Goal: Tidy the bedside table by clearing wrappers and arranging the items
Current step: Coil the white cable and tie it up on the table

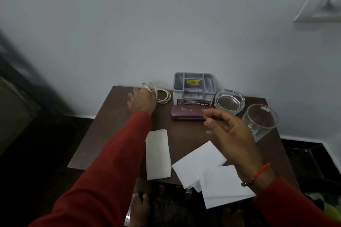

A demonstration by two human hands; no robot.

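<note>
On the dark brown bedside table [114,125], my left hand [141,100] reaches to the far left corner and holds a coiled white cable [163,96], whose plug sticks up above my fingers. My right hand [227,131] hovers over the table with relaxed fingers and holds nothing. A purple case [186,114] lies just beyond it. Three white paper napkins lie near the front: one [158,155] on the left, one [199,162] in the middle, one [223,186] overhanging the front edge.
A grey plastic organiser [193,88] stands at the back against the wall. Right of it sit a glass ashtray [229,101] and a clear drinking glass [260,121]. Bare feet [140,206] show below the table's front edge.
</note>
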